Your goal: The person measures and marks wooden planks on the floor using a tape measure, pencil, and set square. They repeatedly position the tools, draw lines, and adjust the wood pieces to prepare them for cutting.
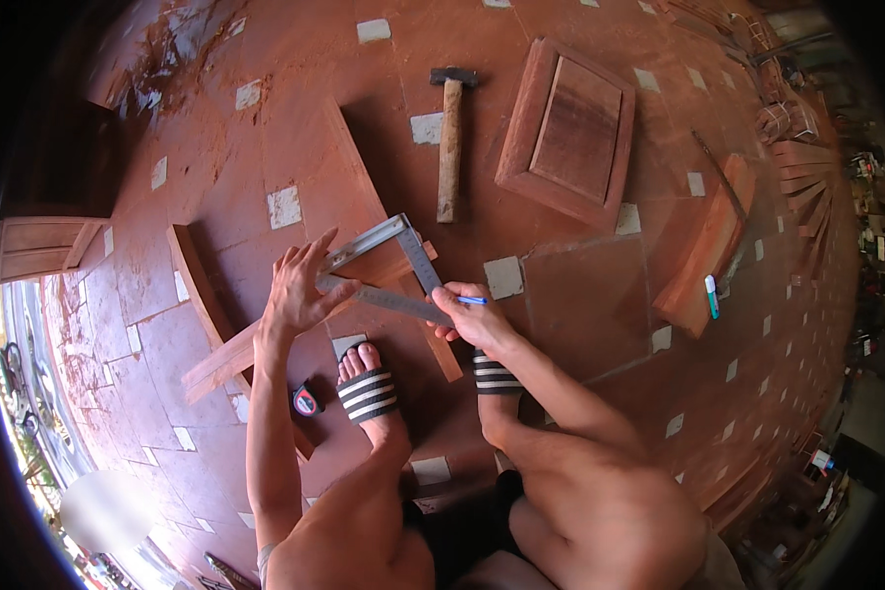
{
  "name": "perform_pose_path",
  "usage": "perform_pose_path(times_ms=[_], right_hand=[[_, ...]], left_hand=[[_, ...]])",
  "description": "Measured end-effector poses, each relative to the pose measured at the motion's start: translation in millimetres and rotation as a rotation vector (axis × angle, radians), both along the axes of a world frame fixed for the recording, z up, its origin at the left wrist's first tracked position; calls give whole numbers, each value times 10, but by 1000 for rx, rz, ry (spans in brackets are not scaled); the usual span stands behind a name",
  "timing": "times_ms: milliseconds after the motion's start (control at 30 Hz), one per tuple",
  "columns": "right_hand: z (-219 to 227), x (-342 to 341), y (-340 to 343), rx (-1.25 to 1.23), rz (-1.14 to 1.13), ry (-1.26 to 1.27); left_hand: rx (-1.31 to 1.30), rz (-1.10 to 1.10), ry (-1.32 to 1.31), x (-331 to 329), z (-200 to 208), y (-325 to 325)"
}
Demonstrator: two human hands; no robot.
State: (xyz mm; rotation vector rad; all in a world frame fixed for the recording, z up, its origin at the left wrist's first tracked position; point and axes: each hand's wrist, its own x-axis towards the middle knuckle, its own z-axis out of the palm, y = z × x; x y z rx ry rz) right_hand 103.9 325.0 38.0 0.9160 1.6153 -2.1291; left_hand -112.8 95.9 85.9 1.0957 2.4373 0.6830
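A metal triangular square (pixel 421 264) with a ruled blade lies over a narrow wooden strip (pixel 228 362) in front of me. My left hand (pixel 297 287) is at the square's left end, thumb and fingers spread apart; whether it touches the metal I cannot tell. My right hand (pixel 470 317) is closed around a blue pen (pixel 473 300), with its fingers against the square's right corner. The strip rests across two wooden rails, a left rail (pixel 203 285) and a right rail (pixel 357 162). Beside the left rail sits a black and red tape measure (pixel 307 399).
A hammer (pixel 449 147) lies ahead, left of a framed wooden panel (pixel 572 133). To the right are a wooden block (pixel 703 261) and a green-and-white marker (pixel 712 297). My feet in striped sandals (pixel 368 395) are close below the strip. A dark cabinet (pixel 54 167) stands far left.
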Motion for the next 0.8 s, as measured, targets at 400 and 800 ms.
perform_pose_path(times_ms=[400, 800], right_hand=[[412, 100, 1352, 24, -674, 360], [-1029, 900, 3051, 69, -1001, 268]], left_hand=[[310, 380, 364, 858, 746, -298], [-424, 528, 123, 2076, -726, -1469]])
